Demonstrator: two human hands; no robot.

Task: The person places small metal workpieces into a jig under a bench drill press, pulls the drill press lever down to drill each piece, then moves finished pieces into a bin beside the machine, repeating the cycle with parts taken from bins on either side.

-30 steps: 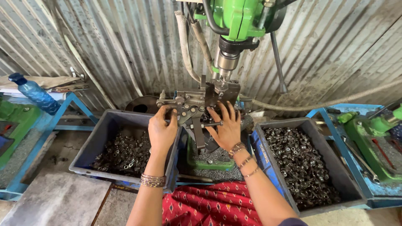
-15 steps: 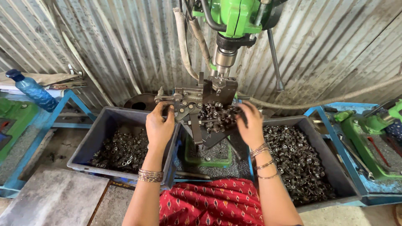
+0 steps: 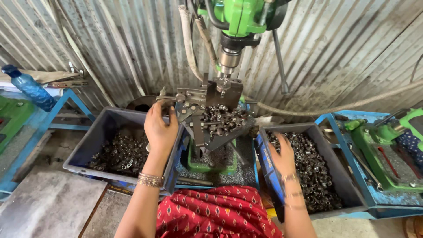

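Bare arms, metal bangles (image 3: 150, 180) on both wrists, red patterned garment (image 3: 207, 213).

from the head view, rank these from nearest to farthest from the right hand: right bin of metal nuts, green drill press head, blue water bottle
Measured from the right hand:
1. Right bin of metal nuts: directly under the hand, at right.
2. Green drill press head: top centre, above the jig.
3. Blue water bottle: far left, on the blue bench.

Head view, steeply downward, close
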